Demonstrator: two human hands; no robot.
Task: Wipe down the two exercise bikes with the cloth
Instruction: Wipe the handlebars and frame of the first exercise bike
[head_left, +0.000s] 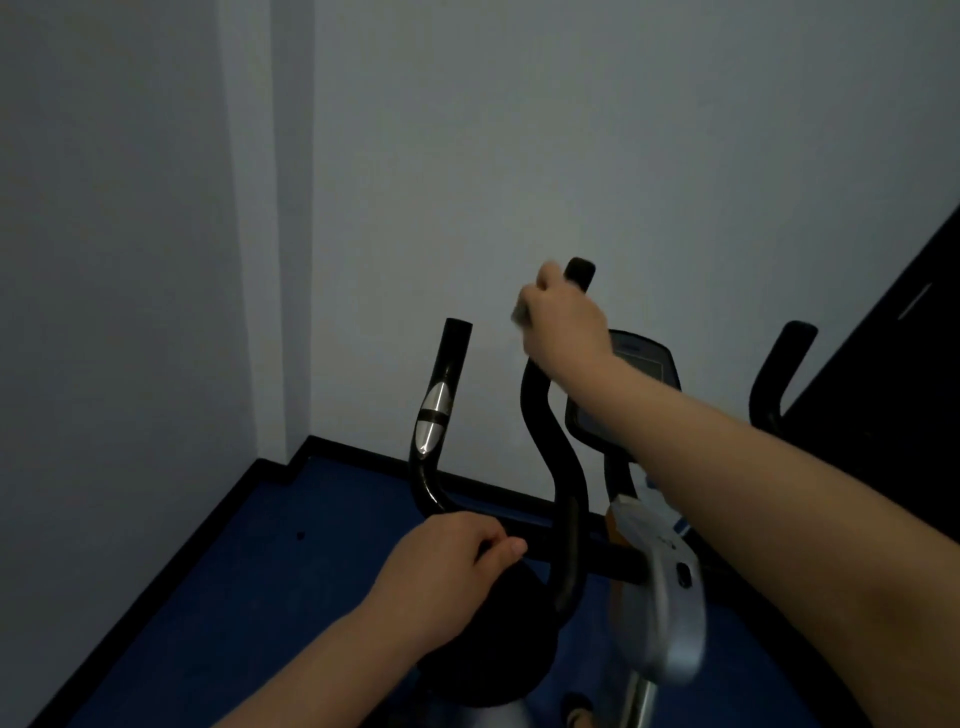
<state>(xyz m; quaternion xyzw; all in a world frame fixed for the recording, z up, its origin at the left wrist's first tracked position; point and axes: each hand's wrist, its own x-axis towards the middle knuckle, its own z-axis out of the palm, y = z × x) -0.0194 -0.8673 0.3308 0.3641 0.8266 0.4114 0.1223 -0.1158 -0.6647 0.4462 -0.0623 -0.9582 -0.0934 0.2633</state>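
The upper end of the near exercise bike's right handlebar (558, 452) is gripped by the right hand (563, 319), and a pale scrap at its fingers, probably the cloth (519, 313), is pressed against the grip, though blur leaves this uncertain. The crossbar (540, 545) beside the left handlebar (436, 415) is grasped by the left hand (447, 561), fingers curled round it. A console (641, 364) is seen behind the right wrist, and a second bike's handlebar (779, 374) stands well apart at the right.

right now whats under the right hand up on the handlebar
The right hand grips the upper end of a black handlebar. A pale bit of cloth shows at its left edge. The rest of the cloth is covered by the fingers.
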